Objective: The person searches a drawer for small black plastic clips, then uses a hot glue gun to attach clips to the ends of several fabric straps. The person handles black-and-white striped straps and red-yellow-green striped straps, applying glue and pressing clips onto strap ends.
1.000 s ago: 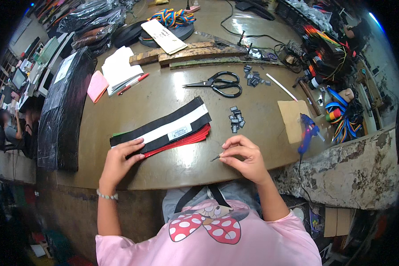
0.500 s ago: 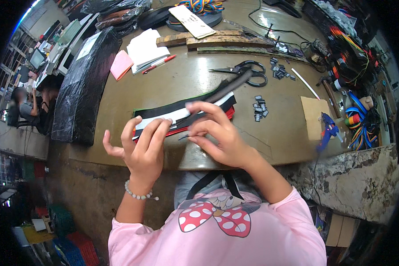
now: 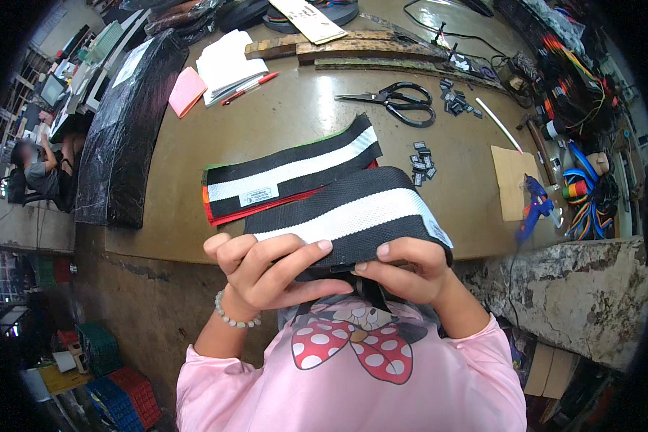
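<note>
Both hands hold 1 black-and-white striped band [image 3: 353, 219] up close to the chest, above the near edge of the table [image 3: 194, 237]. The left hand [image 3: 266, 270] is curled, fingers bent over the band's lower edge with the thumb stretched beneath; a bead bracelet [image 3: 230, 313] circles that wrist. The right hand [image 3: 407, 266] is closed tight, fingertips pinching the same lower edge near its middle. Just behind the held band, a stack of similar striped bands [image 3: 288, 176] lies flat on the table, with red edges showing underneath; how many are in it I cannot tell. Farther back lie 1 pair of black scissors [image 3: 399, 101], 1 red pen [image 3: 248, 88] beside white papers [image 3: 227, 61], and 1 pink pad [image 3: 187, 90]. 2 clusters of small dark buckles [image 3: 421, 158] sit to the right, near 1 blue glue gun [image 3: 533, 205].
</note>
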Tool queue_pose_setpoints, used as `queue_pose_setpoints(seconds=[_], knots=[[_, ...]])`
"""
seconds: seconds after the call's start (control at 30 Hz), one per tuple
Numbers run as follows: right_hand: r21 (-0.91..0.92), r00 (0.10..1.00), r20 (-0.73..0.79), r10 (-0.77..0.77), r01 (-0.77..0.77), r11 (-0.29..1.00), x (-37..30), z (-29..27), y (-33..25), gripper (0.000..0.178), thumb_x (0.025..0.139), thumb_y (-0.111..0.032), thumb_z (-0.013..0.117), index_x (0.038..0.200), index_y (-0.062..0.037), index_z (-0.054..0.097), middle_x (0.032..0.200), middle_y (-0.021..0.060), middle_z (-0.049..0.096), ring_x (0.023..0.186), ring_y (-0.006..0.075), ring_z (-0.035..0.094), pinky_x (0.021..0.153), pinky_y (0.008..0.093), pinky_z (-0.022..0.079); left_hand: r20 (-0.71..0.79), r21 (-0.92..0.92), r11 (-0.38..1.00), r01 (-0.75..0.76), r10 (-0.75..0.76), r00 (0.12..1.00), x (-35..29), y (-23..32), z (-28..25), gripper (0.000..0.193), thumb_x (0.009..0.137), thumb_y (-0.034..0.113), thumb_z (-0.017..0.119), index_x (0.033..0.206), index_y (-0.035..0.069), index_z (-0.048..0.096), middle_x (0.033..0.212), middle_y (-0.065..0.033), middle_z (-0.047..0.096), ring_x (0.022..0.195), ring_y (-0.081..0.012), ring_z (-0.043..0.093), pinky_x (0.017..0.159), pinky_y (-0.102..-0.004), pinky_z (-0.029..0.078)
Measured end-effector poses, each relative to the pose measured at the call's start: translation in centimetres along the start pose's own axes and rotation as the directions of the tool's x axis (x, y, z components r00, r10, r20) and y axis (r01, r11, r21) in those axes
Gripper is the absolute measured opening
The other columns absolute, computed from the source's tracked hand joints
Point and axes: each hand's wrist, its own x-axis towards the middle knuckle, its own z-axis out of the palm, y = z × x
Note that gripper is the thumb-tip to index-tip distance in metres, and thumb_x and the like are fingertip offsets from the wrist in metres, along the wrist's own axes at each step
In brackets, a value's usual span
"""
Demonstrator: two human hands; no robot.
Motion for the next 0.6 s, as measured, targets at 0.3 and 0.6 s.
queue_pose_setpoints(seconds=[0.3, 0.6], knots=[[-0.141, 0.991, -0.087, 0.102, -0.114, 0.983, 0.5, -0.6, -1.1, 0.029, 0.066, -0.002, 0.081, 0.094, -0.0073, 0.077, 0.096, 0.0056, 0.045, 0.071, 0.0140, 0.059, 0.062, 0.0200, 0.050, -0.029, -0.083, 0.995, 0.056, -0.058, 0.998, 1.2, 1.2, 0.6, 0.042, 0.059, 0.050, 0.085, 0.093, 0.026, 0.074, 0.084, 0.0141, 0.058, 0.083, -0.0122, 0.042, 0.078, -0.0316, 0.029], [-0.200, 0.982, -0.124, 0.146, -0.169, 0.965, 0.5, -0.3, -0.9, 0.031, 0.061, -0.004, 0.081, 0.092, -0.0091, 0.077, 0.094, 0.0048, 0.043, 0.068, 0.0127, 0.055, 0.056, 0.0217, 0.046, -0.018, -0.162, 0.981, 0.105, -0.109, 0.994, 2.1, 1.2, 0.8, 0.038, 0.060, 0.036, 0.086, 0.092, 0.020, 0.075, 0.082, 0.0097, 0.063, 0.076, -0.0126, 0.047, 0.072, -0.0297, 0.032]])
